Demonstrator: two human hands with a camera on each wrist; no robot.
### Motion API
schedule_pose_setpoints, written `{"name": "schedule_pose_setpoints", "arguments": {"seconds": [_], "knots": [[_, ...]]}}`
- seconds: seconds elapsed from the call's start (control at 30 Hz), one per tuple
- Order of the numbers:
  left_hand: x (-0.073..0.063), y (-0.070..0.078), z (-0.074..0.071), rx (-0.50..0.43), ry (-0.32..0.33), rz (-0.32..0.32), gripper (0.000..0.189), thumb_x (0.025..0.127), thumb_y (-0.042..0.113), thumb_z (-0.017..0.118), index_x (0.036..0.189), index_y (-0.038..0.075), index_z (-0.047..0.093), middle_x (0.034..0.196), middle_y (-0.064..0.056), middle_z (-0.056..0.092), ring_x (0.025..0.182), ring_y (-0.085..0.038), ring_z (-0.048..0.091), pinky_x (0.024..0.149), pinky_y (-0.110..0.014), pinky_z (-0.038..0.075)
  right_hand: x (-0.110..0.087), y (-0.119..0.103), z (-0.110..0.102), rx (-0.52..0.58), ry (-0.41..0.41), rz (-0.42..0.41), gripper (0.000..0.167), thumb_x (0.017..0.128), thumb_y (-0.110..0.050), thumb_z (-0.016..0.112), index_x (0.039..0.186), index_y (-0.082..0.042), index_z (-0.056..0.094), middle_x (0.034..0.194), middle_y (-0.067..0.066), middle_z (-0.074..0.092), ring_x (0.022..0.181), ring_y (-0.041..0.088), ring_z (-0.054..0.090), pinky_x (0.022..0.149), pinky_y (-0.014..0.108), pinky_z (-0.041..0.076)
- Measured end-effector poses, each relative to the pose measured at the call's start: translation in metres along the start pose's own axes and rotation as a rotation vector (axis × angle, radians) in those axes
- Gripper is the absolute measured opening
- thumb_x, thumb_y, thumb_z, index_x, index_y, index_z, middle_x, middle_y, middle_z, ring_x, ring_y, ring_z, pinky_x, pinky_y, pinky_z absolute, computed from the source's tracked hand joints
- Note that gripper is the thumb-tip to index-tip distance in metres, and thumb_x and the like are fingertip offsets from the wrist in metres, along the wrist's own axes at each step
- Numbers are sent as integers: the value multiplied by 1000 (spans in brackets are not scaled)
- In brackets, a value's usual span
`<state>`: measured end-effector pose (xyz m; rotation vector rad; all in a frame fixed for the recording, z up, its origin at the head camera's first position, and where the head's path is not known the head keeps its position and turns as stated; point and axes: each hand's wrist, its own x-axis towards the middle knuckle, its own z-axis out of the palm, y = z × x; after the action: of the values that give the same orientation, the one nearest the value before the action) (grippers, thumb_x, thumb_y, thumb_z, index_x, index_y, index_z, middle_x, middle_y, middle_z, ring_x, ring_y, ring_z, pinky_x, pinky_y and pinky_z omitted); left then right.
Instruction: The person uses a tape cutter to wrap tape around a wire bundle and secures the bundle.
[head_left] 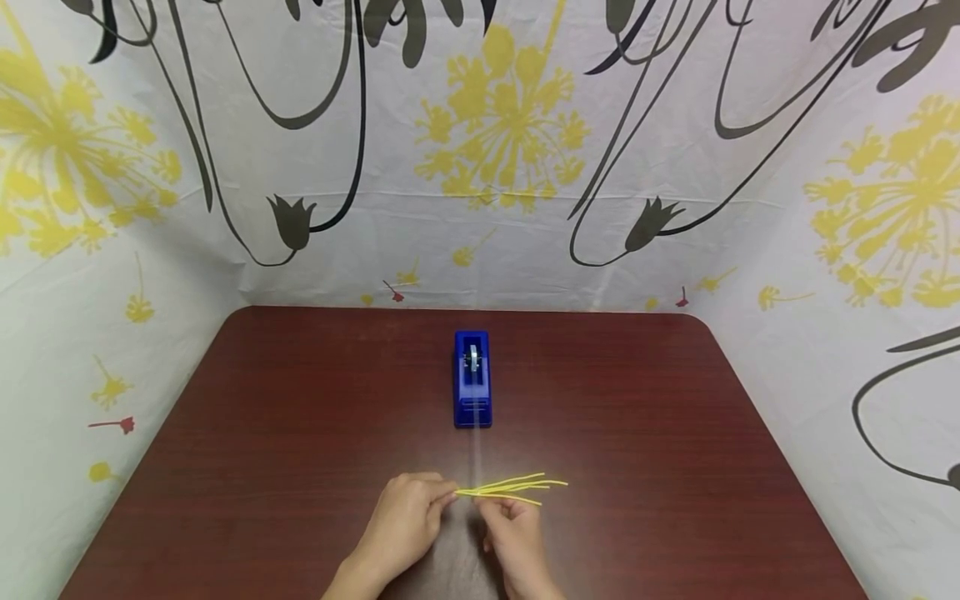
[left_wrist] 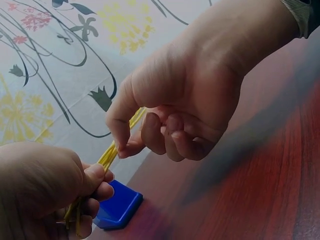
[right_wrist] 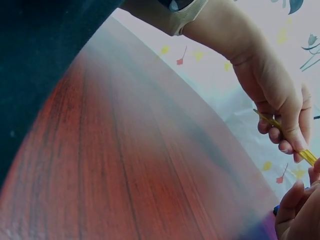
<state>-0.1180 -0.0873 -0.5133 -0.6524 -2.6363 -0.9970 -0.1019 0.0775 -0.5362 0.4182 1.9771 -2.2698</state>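
Between finger and thumb, my left hand [head_left: 403,512] pinches the gathered end of a bundle of thin yellow strands [head_left: 517,487]. The loose ends fan out to the right in the head view. My right hand [head_left: 517,537] pinches the same bundle from below, a little right of the left hand. In the left wrist view, the far right hand [left_wrist: 185,90] has its other fingers curled in. A pointed tail of the yellow strands [right_wrist: 267,119] pokes out past the left hand [right_wrist: 280,95] in the right wrist view.
A blue tape dispenser [head_left: 472,404] stands on the dark red wooden table [head_left: 637,417], beyond the hands. A pale streak runs from it toward the strands; I cannot tell whether this is tape or glare. Patterned white cloth [head_left: 480,250] surrounds the table's back and sides.
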Motion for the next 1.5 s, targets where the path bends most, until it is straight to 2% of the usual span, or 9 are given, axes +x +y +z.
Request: {"name": "schedule_pose_setpoints", "arguments": {"seconds": [0.2,0.53,0.67,0.8,0.9,0.97,1.07,1.17,1.5], "knots": [[0,0,2,0,-5,2,11,84,2,78,91,11,81,68,10,63,56,5,44,55,-20,44,2,0,-1,-14,10,4,16,84,2,66,94,14,68,60,-4,49,44,5,40,44,17,38],[3,1,-1,4,-18,-4,9,85,3,78,88,11,81,69,11,63,57,5,45,56,-21,45,2,1,-1,12,8,11,17,92,-8,70,98,8,70,52,-8,42,39,3,35,42,17,37],[2,0,-2,5,-30,-18,8,85,4,77,89,11,81,69,12,62,57,4,45,55,-21,45,0,0,-2,79,-48,24,12,93,-5,65,85,4,67,48,-9,35,38,3,29,45,19,39],[2,-1,-2,-2,-35,-24,8,85,4,77,89,10,81,68,12,60,57,4,44,55,-21,44,-2,-1,-3,146,-95,29,26,94,-4,62,69,-9,56,49,-9,31,40,4,26,48,20,40],[2,-2,-2,-7,-32,-21,8,85,4,77,88,10,80,67,12,60,57,4,44,55,-21,44,-3,-2,-3,170,-113,19,31,94,-4,62,66,-12,50,50,-9,32,42,5,27,49,20,40],[1,-2,-1,-11,-32,-22,8,85,3,77,88,10,80,67,11,60,57,4,44,55,-20,44,-3,-2,-3,185,-118,8,26,94,-4,62,70,-10,53,50,-9,33,43,5,29,49,20,40],[1,-2,-1,-25,-42,-28,8,86,3,77,90,10,81,69,9,63,58,4,45,56,-20,45,-4,-3,-4,199,-128,-8,7,94,-5,64,88,-1,62,51,-9,35,44,4,30,49,20,40],[2,-2,-2,-42,-58,-41,9,87,3,76,91,9,81,70,7,65,58,4,46,56,-20,45,-5,-3,-3,207,-136,-8,17,94,-6,66,107,5,63,54,-9,37,44,3,30,50,20,41],[1,-2,-2,-84,-80,-65,11,89,2,74,95,8,81,71,5,65,58,3,46,56,-20,45,-3,-2,-2,154,-131,4,21,96,-9,68,107,8,62,58,-9,40,45,2,30,50,19,41]]}}
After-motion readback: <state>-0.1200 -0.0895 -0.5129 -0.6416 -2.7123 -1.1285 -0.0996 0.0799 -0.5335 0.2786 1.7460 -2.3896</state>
